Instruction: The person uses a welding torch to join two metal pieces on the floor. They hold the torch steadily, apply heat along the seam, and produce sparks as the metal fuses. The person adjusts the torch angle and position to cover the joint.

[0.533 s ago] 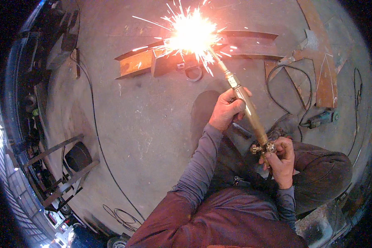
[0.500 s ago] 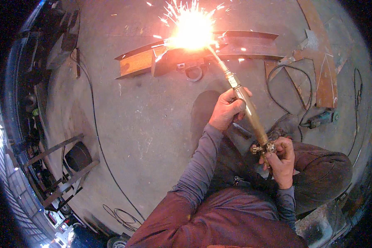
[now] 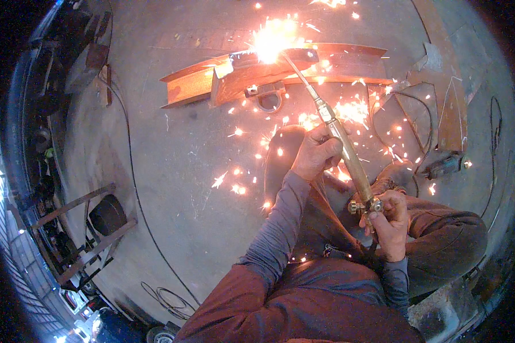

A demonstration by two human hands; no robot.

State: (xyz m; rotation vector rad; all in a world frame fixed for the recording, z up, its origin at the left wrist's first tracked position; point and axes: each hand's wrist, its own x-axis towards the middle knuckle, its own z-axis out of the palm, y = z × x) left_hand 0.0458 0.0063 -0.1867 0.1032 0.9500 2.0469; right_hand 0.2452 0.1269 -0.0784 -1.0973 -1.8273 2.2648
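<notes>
Cutting torch point(image 3: 342, 150): long brass-coloured body, thin dark tube to the tip, valve knobs at the rear end. It runs diagonally from the lap up to the rusty steel beam point(image 3: 280, 68), tip at the beam's top edge in a bright white-orange flare point(image 3: 272, 39). Sparks scatter over the concrete floor point(image 3: 189, 171) between beam and knees.

Left hand point(image 3: 316, 153): fingers clenched round the torch mid-body. Right hand point(image 3: 390, 220): fingers wrapped on the rear end at the valves. Both sleeves grey, torso in dark red.

Beam lies flat on the floor, orange-brown, a small ring-shaped clamp piece point(image 3: 268, 98) just below its near edge. No packages, labels or signs legible.

Right of the beam: rusty plate offcuts point(image 3: 440, 103) with angled edges, thin black cable looping over them, a small dark grinder-like tool point(image 3: 447, 166) near the right knee. Left: black cable point(image 3: 133, 188) running down the floor, a dark metal frame point(image 3: 86, 228) at the left rim. Open floor between beam and frame, wide and bare apart from sparks.
</notes>
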